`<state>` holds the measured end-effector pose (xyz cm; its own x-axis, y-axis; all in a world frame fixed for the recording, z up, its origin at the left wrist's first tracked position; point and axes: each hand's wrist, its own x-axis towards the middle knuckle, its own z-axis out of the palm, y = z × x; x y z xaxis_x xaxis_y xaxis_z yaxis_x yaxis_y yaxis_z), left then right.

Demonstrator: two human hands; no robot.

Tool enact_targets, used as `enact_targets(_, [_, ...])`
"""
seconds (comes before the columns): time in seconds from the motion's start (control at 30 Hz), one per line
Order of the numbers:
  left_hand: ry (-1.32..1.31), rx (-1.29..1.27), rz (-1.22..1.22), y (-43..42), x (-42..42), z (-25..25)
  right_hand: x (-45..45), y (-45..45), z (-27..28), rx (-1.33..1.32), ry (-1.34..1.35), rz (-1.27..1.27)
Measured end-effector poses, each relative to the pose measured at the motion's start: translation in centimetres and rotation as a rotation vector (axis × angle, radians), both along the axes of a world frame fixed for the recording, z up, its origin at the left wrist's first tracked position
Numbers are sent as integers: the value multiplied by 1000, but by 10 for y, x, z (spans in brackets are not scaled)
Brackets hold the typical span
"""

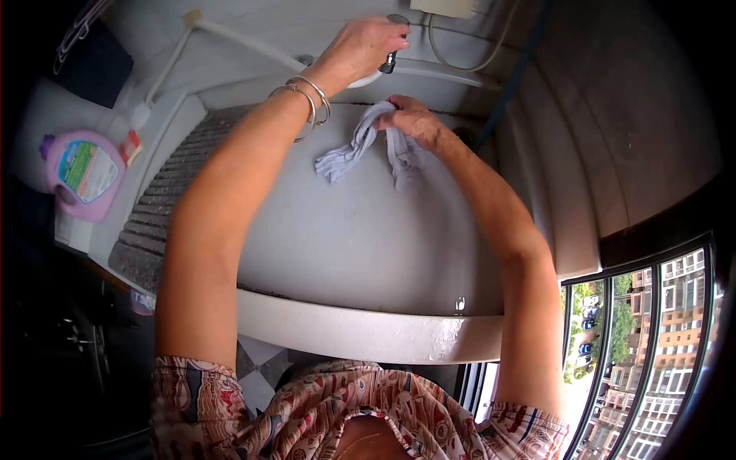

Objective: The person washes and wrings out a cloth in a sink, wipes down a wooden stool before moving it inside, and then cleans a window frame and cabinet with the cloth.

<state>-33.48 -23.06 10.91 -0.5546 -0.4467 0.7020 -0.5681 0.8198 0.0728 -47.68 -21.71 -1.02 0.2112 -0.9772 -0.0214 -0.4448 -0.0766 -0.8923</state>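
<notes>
A smooth pale-grey basin (330, 238) has a thick whitish front rim (368, 328), beaded with water toward its right end. Along the basin's left side slopes a dark-grey, speckled washboard slab (165, 184) cut with straight parallel ridges. Left of the basin stands a rounded lilac plastic bottle (84, 175) with a moulded handle and a green-and-white label. A soft, crumpled pale lavender-grey cloth (359, 142) hangs over the basin's back part in two creased, uneven tails. The right hand (414, 123) is closed on the cloth's bunched upper part, thumb and fingers pinching the folds. The left hand (364, 50), above two thin silvery bangles (320, 103) on its wrist, curls its fingers around a glossy dark metal tap (389, 61) at the basin's back edge; its palm is hidden.
</notes>
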Motion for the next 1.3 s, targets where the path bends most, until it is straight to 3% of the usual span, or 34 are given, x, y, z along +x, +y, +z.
enact_targets(0.17, [-138, 95, -18, -27, -37, -3, 8, -4, 13, 69, -148, 169])
enact_targets(0.23, [-231, 54, 28, -29, -47, -3, 15, -18, -4, -315, -266, 106])
enact_targets(0.27, [-253, 78, 100, -17, -50, 5, 24, -34, -15, -487, -181, 185])
enact_targets(0.33, [-284, 107, 171, -14, -52, 4, 24, -40, -26, -371, -221, 125])
enact_targets(0.4, [-264, -19, 147, -27, -51, -5, 28, -36, -20, -251, -264, 61])
enact_targets(0.43, [-270, -11, 150, -28, -49, -7, 30, -39, -16, -308, -2, 75])
enact_targets(0.47, [-246, -355, 75, -29, -45, -10, 32, -40, -14, -360, 261, 93])
enact_targets(0.5, [-215, -697, -4, -29, -41, -14, 32, -39, -13, -353, 259, 100])
enact_targets(0.57, [-234, -703, -30, -23, -21, -7, 26, -25, 8, -99, 218, 32])
enact_targets(0.6, [-247, -720, -62, -19, -12, -3, 16, -19, 12, -297, 342, 142])
enact_targets(0.63, [-245, -708, -61, -17, -6, -2, 13, -8, 26, -286, 344, 146])
enact_targets(0.7, [-272, -707, -51, -14, 3, 2, 10, 14, 56, -1, 294, 87])
enact_targets(0.73, [-310, -422, 82, -6, 0, 6, 5, 20, 62, 6, 295, 85])
enact_targets(0.77, [-302, -418, 82, -1, 2, 3, -1, 21, 67, -4, 208, 66])
enact_targets(0.83, [369, 246, -54, 13, 2, -4, -3, 26, 69, -8, 130, 48])
enact_targets(0.87, [489, 212, 160, 31, 6, -11, -3, 30, 65, -132, -276, 6])
enact_targets(0.9, [494, 223, 158, 50, 12, -17, -3, 33, 63, -258, -682, -43])
enact_targets(0.97, [761, 1156, 212, 102, 27, -23, -2, 33, 59, -273, -701, -88])
enact_targets(1.0, [775, 1175, 217, 117, 32, -31, -1, 41, 66, -172, -461, -188])
enact_targets(1.03, [855, 1437, 247, 128, 37, -39, 0, 46, 70, -78, -223, -282])
enact_targets(1.07, [920, 1688, 267, 135, 39, -43, 3, 52, 72, -80, -218, -285])
enact_targets(1.17, [1079, 1890, 189, 152, 39, -46, 22, 77, 88, -100, -726, -184])
enact_targets(1.23, [1133, 1957, 161, 157, 32, -45, 30, 104, 106, -88, -755, -281])
enact_targets(1.3, [1323, 2097, 63, 149, 25, -45, 28, 122, 118, -276, -730, -90])
